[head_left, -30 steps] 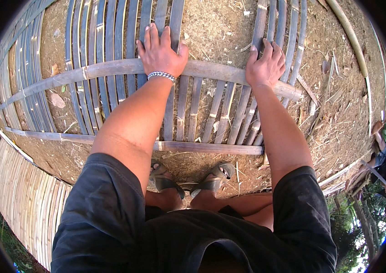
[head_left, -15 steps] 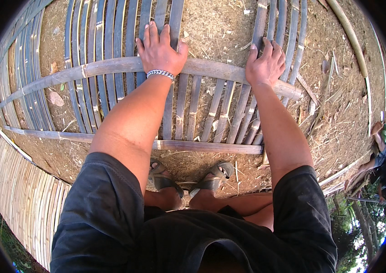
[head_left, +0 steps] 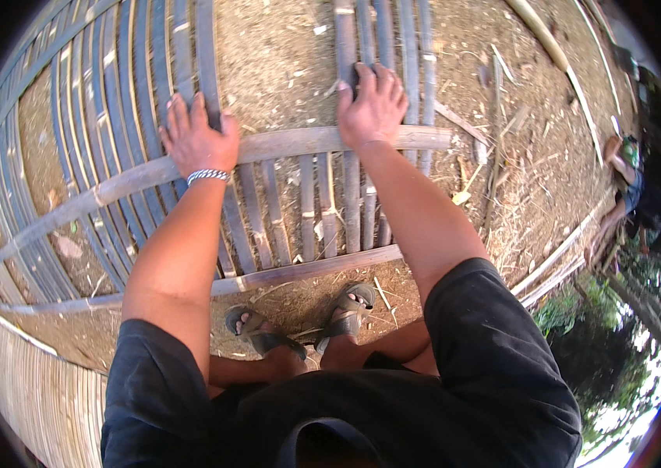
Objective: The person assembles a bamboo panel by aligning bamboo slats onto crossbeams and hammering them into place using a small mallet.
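Bamboo slats (head_left: 206,47) under fingers (head_left: 179,115); sandals (head_left: 342,320) near rail (head_left: 307,271).

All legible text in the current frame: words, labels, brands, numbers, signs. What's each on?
None legible.
Bamboo slats, bamboo crosspiece: no text visible.
Black shirt, sandals: no text visible.
Person at the right edge: clothing too small and dark to tell.
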Demonstrator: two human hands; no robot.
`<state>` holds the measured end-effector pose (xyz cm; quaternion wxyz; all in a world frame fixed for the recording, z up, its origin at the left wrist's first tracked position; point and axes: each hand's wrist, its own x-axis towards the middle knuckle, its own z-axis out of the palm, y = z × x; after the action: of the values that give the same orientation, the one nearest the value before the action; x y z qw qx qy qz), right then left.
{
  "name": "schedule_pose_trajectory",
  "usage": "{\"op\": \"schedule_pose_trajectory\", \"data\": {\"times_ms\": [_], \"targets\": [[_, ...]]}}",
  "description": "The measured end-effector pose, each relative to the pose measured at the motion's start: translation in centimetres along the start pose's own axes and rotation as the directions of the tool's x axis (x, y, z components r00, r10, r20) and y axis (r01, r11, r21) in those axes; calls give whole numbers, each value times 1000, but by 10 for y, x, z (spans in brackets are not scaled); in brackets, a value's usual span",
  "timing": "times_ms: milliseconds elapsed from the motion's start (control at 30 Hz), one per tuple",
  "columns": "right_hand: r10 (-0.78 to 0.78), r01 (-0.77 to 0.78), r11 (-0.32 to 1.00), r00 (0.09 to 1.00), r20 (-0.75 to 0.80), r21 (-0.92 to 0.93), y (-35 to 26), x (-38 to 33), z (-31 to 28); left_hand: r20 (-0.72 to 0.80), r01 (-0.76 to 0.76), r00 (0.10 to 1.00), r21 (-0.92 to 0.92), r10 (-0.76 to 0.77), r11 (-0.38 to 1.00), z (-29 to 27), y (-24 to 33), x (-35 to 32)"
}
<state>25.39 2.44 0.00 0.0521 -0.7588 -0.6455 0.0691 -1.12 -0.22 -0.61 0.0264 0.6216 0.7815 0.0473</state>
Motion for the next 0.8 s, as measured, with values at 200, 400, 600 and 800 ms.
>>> {"op": "schedule_pose_trajectory", "data": {"times_ms": [200,400,600,800], "targets": [[17,-18,999,1000,8,43,-1,0,-7,-36,-25,999,-24,24,999,6,-2,0],[15,-15,995,1000,3,102,0,-1,-10,-14,-17,1000,-7,17,1000,2,1,0],[35,-36,993,999,12,111,0,-3,-12,-77,-39,996,7,39,999,7,0,-2],[34,-34,988,999,5,149,0,-4,-15,-72,-32,997,5,32,999,-2,3,-1]]}}
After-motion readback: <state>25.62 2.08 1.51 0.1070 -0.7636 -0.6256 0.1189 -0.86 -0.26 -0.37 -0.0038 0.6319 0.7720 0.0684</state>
